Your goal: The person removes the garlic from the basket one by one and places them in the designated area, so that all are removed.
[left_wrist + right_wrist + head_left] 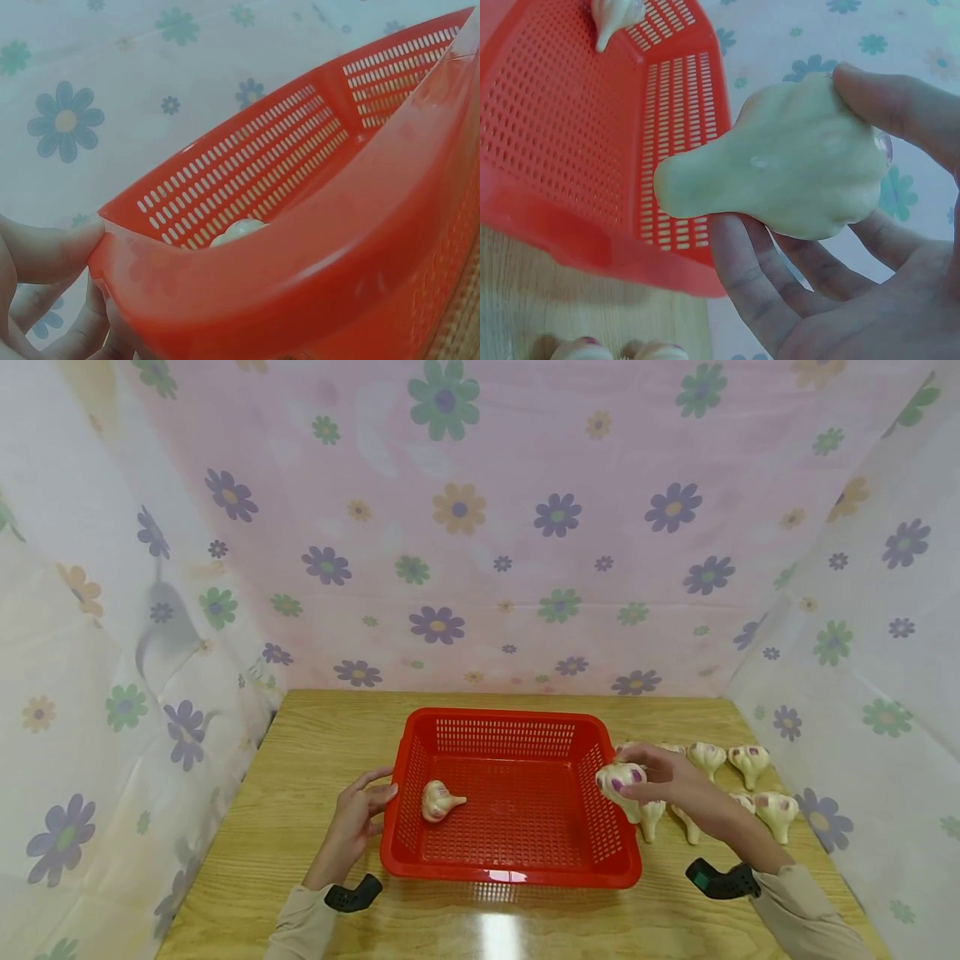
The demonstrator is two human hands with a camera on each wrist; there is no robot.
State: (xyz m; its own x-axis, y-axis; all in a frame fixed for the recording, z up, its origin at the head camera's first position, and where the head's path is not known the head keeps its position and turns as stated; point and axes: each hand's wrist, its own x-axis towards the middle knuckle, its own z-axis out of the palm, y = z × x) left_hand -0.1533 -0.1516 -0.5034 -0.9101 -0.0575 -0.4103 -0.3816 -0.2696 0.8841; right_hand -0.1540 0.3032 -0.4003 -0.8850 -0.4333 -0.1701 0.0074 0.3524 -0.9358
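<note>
A red plastic basket (506,802) with slotted walls stands on the table. At its left side, my left hand (356,814) grips the rim, thumb on top and fingers outside and below, as the left wrist view shows. My right hand (678,785) holds a white and purple garlic bulb (621,779) over the basket's right rim. Thumb and fingers close around the bulb (802,161), its stem pointing toward the basket in the right wrist view. Inside the basket, near the left wall, another garlic bulb (437,801) lies on its side.
Several garlic bulbs (750,762) lie in rows on the wooden table (322,735) to the right of the basket, some partly hidden behind my right hand and forearm. Flower-printed cloth (495,527) hangs around the table's back and sides.
</note>
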